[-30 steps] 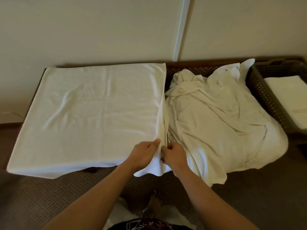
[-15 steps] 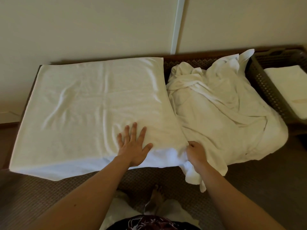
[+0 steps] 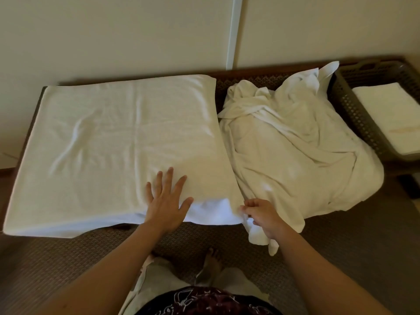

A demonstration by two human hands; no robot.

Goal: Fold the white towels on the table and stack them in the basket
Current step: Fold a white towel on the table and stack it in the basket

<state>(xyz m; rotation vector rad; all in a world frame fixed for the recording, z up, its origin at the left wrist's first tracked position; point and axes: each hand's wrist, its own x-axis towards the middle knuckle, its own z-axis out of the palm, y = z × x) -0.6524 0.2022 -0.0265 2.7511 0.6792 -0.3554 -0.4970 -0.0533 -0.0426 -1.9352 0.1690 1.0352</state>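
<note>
Left hand (image 3: pixel 167 206) slid; basket (image 3: pixel 354 114) cropped.

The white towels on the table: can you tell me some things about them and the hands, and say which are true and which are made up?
1. The left hand lies flat with spread fingers on the big spread-out white towel. True.
2. The right hand holds nothing. False: it pinches that towel's near right corner.
3. The crumpled heap of white towels lies to the right of the spread-out towel. True.
4. The dark perforated plastic basket holds nothing. False: a folded white towel lies in it.
5. The basket stands at the table's left end. False: it is at the right end.
</note>
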